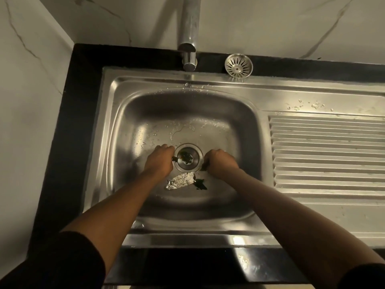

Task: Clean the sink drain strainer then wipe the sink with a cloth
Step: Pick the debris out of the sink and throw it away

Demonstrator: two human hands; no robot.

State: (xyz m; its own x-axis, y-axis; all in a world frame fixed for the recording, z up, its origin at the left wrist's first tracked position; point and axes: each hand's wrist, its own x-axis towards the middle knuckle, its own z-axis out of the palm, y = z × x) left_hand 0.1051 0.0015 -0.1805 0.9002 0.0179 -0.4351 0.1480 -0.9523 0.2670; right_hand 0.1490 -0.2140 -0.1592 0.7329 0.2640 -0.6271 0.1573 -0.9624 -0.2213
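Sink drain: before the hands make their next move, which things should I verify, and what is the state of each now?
1. Round slotted metal strainer out of the drain, on the black counter: ok.
2. Open round drain free of debris: not ok, dark bits sit inside.
3. Steel sink basin floor free of scraps: not ok, a crumpled foil piece and a dark scrap lie beside the drain.
4. Chrome faucet water off: ok, no stream shows.
5. What the left hand and right hand hold: cannot tell, fingers hidden.
6. Wiping cloth within reach: cannot tell, none in view.
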